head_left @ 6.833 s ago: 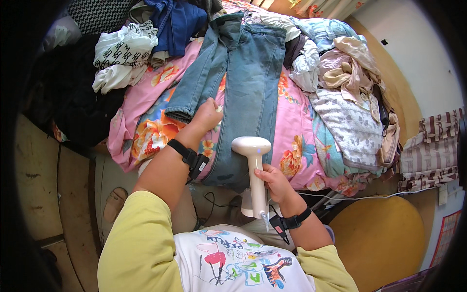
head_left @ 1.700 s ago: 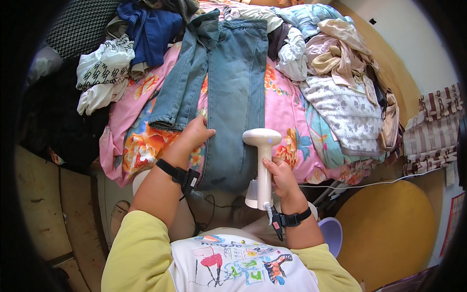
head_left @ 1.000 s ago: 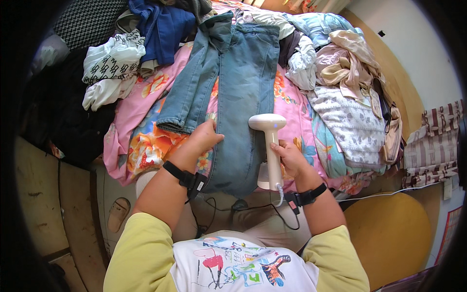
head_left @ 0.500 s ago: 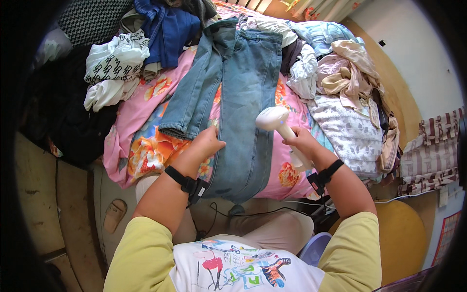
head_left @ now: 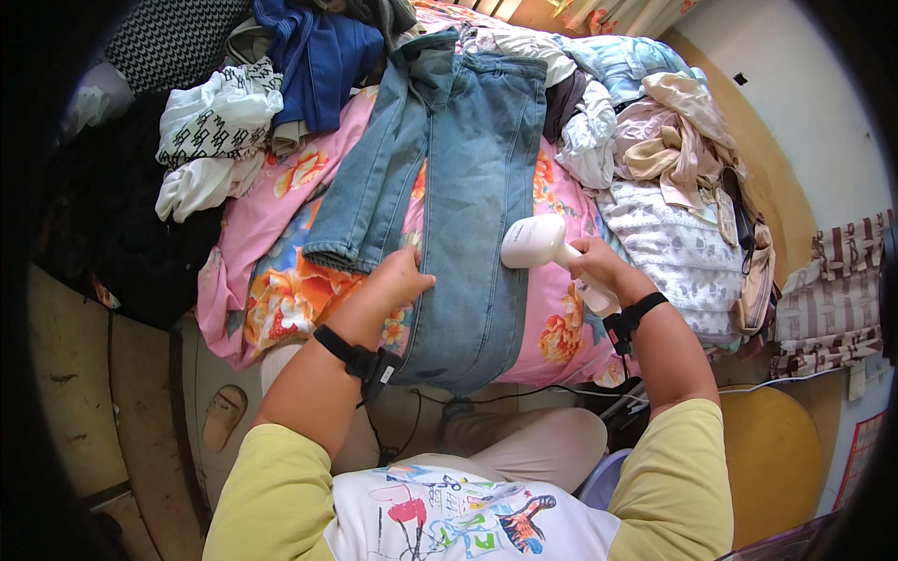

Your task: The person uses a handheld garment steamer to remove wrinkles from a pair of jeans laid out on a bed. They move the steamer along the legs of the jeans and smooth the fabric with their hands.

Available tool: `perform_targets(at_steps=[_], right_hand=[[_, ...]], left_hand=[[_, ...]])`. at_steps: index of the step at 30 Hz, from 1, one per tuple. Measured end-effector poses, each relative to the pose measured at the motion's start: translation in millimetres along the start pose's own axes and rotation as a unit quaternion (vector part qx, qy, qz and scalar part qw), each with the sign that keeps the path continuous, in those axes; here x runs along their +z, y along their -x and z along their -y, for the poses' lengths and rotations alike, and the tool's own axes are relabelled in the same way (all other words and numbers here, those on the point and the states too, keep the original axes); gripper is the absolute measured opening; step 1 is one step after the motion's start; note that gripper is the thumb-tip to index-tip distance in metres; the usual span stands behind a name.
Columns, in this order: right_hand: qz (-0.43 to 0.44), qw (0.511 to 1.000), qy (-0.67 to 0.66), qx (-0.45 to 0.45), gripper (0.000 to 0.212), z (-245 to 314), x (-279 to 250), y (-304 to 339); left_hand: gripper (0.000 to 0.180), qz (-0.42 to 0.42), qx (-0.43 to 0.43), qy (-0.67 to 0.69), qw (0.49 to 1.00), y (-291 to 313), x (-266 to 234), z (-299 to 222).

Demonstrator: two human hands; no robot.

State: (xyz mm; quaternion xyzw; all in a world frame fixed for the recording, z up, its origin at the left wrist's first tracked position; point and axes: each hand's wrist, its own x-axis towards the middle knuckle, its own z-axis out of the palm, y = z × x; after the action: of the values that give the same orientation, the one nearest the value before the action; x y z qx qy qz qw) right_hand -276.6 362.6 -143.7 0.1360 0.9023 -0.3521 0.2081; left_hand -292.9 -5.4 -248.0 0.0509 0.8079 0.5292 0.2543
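Observation:
A pair of blue jeans [head_left: 472,178] lies on the bed, with its waistband at the far end and one leg stretched toward me. The other leg is angled to the left, its hem beside my left hand. My left hand [head_left: 404,277] is closed on the left edge of the straight leg, thumb lying over the denim. In my right hand [head_left: 599,266] is the handle of a white handheld garment steamer [head_left: 535,241]. The steamer's head points left and is at the right edge of the same leg; whether it touches the cloth I cannot tell.
A pink floral sheet [head_left: 552,323] covers the bed. Heaped clothes surround the jeans: a white patterned garment [head_left: 220,112] and blue garment [head_left: 323,65] at left, beige cloth [head_left: 669,154] at right. Cords run below the bed edge. A slipper [head_left: 224,418] lies on the floor.
The steamer and my right hand have shifted slightly right and toward me, and the steamer's head has turned to face left. My left hand stays in nearly the same place on the jeans.

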Motion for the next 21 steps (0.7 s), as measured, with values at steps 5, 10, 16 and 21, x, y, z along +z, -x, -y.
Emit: perform_targets(at_steps=[5, 10, 16, 21], right_hand=[[0.03, 0.999, -0.041, -0.005, 0.034, -2, 12, 26], [0.09, 0.995, 0.032, -0.007, 0.038, -10, 17, 51], [0.11, 0.991, 0.07, -0.029, 0.041, -11, 16, 64], [0.053, 0.998, 0.041, -0.007, 0.04, -13, 9, 44]], left_hand=[[0.044, 0.009, -0.002, -0.003, 1.0, -7, 1, 7], [0.045, 0.009, -0.024, -0.006, 1.0, -3, -1, 0], [0.044, 0.005, -0.03, -0.003, 1.0, 0, -1, -4], [0.044, 0.005, -0.033, 0.006, 0.999, 2, -2, -9]])
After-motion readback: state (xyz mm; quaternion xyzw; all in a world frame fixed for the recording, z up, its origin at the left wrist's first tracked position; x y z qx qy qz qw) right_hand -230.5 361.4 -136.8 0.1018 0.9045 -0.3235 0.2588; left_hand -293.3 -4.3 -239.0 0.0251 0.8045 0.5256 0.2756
